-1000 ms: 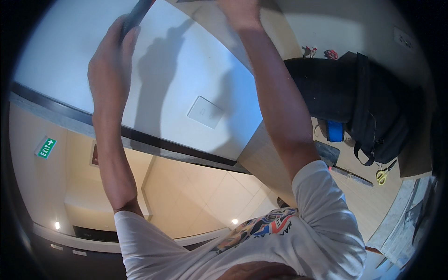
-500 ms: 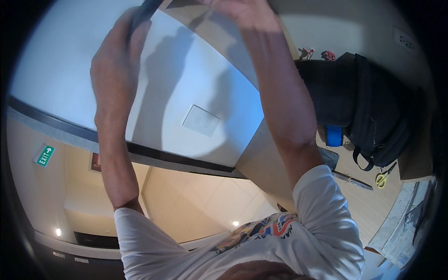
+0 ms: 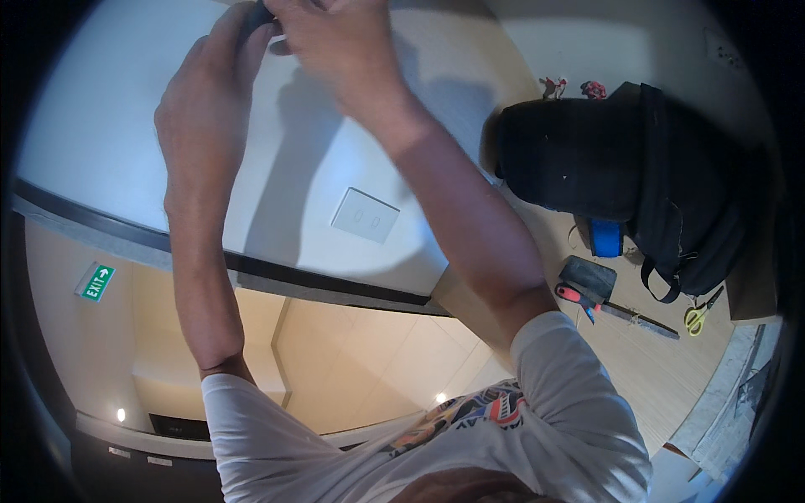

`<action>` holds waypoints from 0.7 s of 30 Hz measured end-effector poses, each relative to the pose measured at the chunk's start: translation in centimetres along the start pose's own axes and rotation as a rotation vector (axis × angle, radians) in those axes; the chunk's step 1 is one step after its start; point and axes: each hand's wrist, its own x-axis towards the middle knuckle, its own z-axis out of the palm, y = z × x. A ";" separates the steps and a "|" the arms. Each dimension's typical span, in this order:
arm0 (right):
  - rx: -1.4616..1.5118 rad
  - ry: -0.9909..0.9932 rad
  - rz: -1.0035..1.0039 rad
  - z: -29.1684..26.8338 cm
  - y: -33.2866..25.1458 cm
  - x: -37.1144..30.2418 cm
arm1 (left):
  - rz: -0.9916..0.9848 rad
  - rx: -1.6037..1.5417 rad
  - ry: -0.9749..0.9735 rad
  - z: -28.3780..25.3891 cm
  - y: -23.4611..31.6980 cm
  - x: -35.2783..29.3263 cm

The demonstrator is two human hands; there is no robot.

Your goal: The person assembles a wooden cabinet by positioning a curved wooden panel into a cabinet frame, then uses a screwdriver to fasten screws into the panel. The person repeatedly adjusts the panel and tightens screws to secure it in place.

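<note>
Raised at the top edge, my left hand (image 3: 205, 96) is closed around a dark, narrow object (image 3: 257, 21), whose upper end is cut off by the picture. My right hand (image 3: 344, 54) is right beside it, fingers bent and meeting the dark object's end. What the right fingers pinch, if anything, is hidden. Both hands are in front of a white wall panel (image 3: 109, 126) and cast shadows on it. Lower on that panel, between my forearms, is a white two-button switch plate (image 3: 366, 215).
To the right a black backpack (image 3: 579, 151) rests on a wooden surface (image 3: 620, 369). Near it lie a blue item (image 3: 605, 239), a dark flat rectangle (image 3: 589, 275), a long-bladed tool with a red handle (image 3: 570, 292) and yellow scissors (image 3: 695, 320). A green sign (image 3: 97, 282) hangs at left.
My right hand has swung left and down to meet the dark object in my left hand. The red tool handle, hidden before by my right arm, now shows.
</note>
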 end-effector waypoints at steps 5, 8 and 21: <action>-0.613 0.323 -0.251 3.7 1.9 -0.5 | 0.020 0.083 -0.036 -0.1 -1.1 0.2; -0.372 0.174 -0.096 2.5 0.3 -0.4 | -0.017 0.058 -0.049 0.2 -0.8 0.0; -0.036 0.075 0.032 2.1 0.1 0.2 | 0.033 0.113 0.012 0.8 0.1 -0.6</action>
